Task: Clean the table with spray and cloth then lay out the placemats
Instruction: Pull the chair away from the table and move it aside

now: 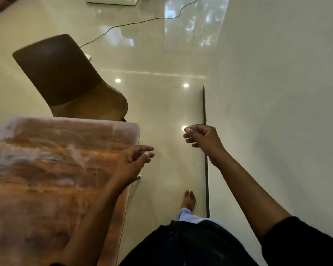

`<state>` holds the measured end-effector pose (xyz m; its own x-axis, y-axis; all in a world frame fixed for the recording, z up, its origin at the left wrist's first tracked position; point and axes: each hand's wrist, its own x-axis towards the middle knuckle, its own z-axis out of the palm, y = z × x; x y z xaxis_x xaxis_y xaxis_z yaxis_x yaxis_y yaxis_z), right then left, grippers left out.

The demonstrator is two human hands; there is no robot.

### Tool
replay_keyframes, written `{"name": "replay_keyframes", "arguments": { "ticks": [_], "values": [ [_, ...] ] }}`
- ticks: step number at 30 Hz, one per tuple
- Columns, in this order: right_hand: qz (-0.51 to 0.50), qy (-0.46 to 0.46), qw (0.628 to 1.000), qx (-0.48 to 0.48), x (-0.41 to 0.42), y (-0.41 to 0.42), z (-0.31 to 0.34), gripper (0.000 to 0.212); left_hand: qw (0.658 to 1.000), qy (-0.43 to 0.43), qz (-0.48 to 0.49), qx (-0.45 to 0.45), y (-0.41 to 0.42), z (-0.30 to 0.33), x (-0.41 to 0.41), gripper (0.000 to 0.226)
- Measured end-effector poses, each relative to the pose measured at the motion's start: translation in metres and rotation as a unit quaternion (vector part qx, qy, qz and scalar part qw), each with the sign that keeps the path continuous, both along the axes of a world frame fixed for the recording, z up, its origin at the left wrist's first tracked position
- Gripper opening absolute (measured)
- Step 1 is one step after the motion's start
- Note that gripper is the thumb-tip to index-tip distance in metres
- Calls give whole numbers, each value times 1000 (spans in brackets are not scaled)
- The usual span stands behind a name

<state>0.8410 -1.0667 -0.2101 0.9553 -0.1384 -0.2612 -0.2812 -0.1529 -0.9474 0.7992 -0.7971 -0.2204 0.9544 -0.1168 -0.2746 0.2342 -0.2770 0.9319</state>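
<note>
The brown wooden table (46, 169) fills the lower left, its top streaked with pale smears. My left hand (133, 162) hovers over the table's right edge, fingers loosely curled and holding nothing. My right hand (202, 141) hangs in the air over the floor to the right of the table, fingers loosely curled, also holding nothing. No spray bottle, cloth or placemat is in view.
A brown chair (69, 77) stands at the table's far end. A black cable (135, 23) runs across the glossy tiled floor (161, 104). A pale wall (277, 112) with a dark edge strip rises on the right. My bare foot (188, 200) is on the floor between table and wall.
</note>
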Motion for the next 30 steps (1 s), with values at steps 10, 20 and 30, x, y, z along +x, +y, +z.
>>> {"name": "replay_keyframes", "arguments": {
  "ticks": [10,20,30],
  "values": [
    [116,7,993,-16,220,-21,8,16,991,5,135,19,-30,9,178,24],
    [194,-11,980,-38,422,-3,6,15,984,0,180,3,-15,-11,356,23],
    [249,10,966,-67,612,62,3,16,983,30,183,3,31,-10,539,23]
  ]
}}
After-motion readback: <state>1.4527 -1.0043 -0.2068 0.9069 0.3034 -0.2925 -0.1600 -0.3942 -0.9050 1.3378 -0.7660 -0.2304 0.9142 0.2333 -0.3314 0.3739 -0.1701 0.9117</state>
